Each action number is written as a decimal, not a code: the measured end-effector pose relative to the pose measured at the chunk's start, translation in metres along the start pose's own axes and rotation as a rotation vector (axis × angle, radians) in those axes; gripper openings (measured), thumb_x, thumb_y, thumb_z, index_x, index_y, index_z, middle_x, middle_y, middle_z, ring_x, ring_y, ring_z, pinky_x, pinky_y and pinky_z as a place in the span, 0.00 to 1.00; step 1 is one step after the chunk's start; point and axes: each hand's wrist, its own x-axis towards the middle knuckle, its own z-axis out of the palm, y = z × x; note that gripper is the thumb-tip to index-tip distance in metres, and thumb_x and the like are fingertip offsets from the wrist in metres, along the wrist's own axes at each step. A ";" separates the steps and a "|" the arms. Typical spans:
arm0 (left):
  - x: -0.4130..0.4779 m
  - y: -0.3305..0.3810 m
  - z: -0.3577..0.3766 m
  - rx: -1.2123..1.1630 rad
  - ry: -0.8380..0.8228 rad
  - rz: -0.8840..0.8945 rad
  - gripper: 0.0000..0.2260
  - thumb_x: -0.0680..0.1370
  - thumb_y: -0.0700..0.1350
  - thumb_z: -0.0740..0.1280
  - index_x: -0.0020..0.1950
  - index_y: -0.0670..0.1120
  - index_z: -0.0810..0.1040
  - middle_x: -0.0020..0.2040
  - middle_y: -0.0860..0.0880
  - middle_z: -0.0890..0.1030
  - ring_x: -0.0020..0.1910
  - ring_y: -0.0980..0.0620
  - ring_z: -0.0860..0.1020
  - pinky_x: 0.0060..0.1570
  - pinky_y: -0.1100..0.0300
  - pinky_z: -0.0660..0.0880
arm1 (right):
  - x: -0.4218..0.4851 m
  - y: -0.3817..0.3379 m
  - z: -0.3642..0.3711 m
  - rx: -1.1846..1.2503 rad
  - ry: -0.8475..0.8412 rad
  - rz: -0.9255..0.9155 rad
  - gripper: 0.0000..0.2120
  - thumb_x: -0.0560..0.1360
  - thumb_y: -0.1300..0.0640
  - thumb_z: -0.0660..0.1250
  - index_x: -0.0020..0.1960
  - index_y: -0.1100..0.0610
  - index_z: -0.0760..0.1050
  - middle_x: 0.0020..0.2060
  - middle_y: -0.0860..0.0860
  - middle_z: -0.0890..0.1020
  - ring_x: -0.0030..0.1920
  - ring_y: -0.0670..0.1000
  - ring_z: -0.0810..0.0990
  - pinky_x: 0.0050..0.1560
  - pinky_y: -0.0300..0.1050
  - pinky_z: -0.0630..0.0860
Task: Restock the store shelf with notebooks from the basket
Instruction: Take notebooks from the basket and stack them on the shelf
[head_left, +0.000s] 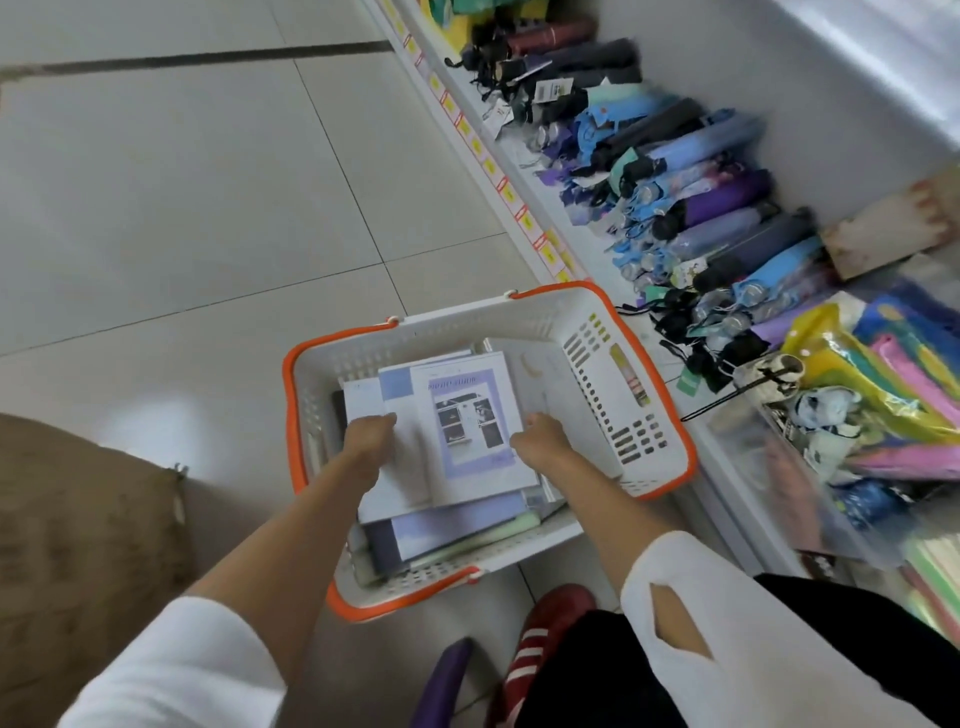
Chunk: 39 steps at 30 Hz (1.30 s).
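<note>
barely started tbh: basket (597, 332) full of notebooks (467, 421), left hand (370, 435) and right hand (540, 439) gripping the top one, shelf (613, 260) waiting.

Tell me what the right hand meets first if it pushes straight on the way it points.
The top notebook: the right hand points up and left across its purple cover, fingers curled at its right edge. Depth is hard to judge, so contact may already exist.
</note>
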 end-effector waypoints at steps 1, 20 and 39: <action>0.001 0.000 0.003 -0.029 -0.015 -0.029 0.17 0.80 0.47 0.64 0.62 0.35 0.74 0.57 0.37 0.77 0.54 0.39 0.76 0.56 0.49 0.72 | 0.002 0.000 0.002 -0.035 0.005 -0.005 0.26 0.78 0.60 0.59 0.75 0.61 0.60 0.73 0.59 0.66 0.68 0.61 0.70 0.63 0.49 0.72; -0.088 0.090 0.053 0.006 0.093 0.316 0.15 0.81 0.45 0.54 0.62 0.39 0.72 0.56 0.41 0.77 0.51 0.42 0.75 0.51 0.51 0.71 | -0.055 -0.032 -0.049 0.462 -0.008 -0.120 0.19 0.81 0.55 0.56 0.67 0.64 0.70 0.66 0.62 0.74 0.64 0.60 0.74 0.64 0.51 0.70; -0.465 0.214 0.352 0.221 -0.881 0.694 0.12 0.81 0.41 0.57 0.60 0.38 0.76 0.52 0.40 0.80 0.46 0.41 0.80 0.47 0.47 0.80 | -0.344 0.188 -0.370 0.917 1.040 -0.329 0.09 0.80 0.59 0.59 0.55 0.54 0.77 0.39 0.52 0.81 0.30 0.46 0.78 0.26 0.36 0.72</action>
